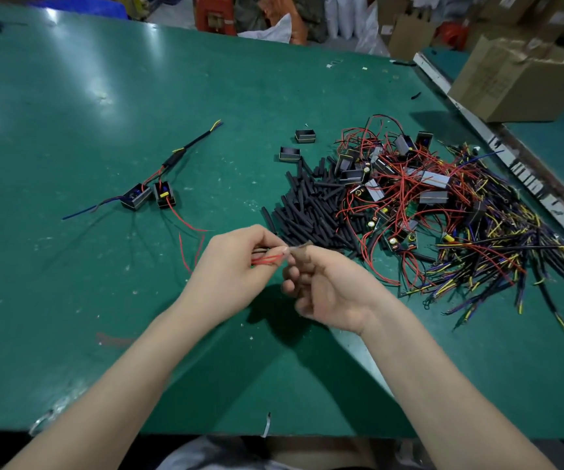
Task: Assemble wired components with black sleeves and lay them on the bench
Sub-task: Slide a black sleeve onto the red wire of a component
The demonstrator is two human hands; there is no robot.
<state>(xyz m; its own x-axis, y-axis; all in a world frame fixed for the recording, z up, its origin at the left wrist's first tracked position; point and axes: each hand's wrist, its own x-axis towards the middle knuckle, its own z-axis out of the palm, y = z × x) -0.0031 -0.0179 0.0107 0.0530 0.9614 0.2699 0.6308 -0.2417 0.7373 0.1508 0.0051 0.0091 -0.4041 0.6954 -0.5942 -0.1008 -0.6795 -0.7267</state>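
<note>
Near the front edge of the green bench (70,96), at its middle, two bare hands are held together above the surface. Red wires (264,261) are pinched between the fingers of the left hand (229,266); their loose ends trail down to the bench on the left. A short black sleeve (302,246), blurred, is gripped by the right hand (328,290) and meets the wire tips. Toward the left edge, two small wired boxes (148,195) joined by a sleeved cable are laid flat. Right of centre, a heap of black sleeves (311,205) is found beside a tangle of wired parts (443,212). Two open black cases (297,144) are set just behind the heap. At the far right corner a cardboard box (524,83) is placed.
</note>
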